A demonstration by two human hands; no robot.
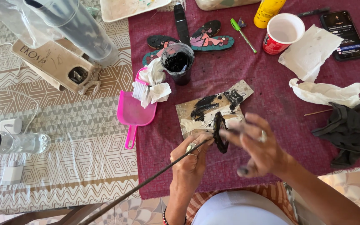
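Observation:
My left hand (pixel 192 160) grips a long thin dark rod (pixel 146 183) that runs down to the lower left. Its tip meets a small black-coated oval piece (pixel 219 132). My right hand (pixel 257 146), blurred and smeared with black, holds that piece by its edge above a scrap of card (pixel 213 109) smeared with black paste. A black cup of dark paste (pixel 177 62) stands beyond the card on the maroon cloth (pixel 263 91). Behind the cup lies a butterfly-shaped mosaic (pixel 196 41).
A pink dustpan with brush and crumpled tissue (pixel 140 104) lies left of the card. A red-and-white cup (pixel 283 32), yellow bottle (pixel 267 10), phone (pixel 343 34), white tissues (pixel 321 89) and black rag (pixel 346 127) sit to the right. A water bottle (pixel 11 142) lies at far left.

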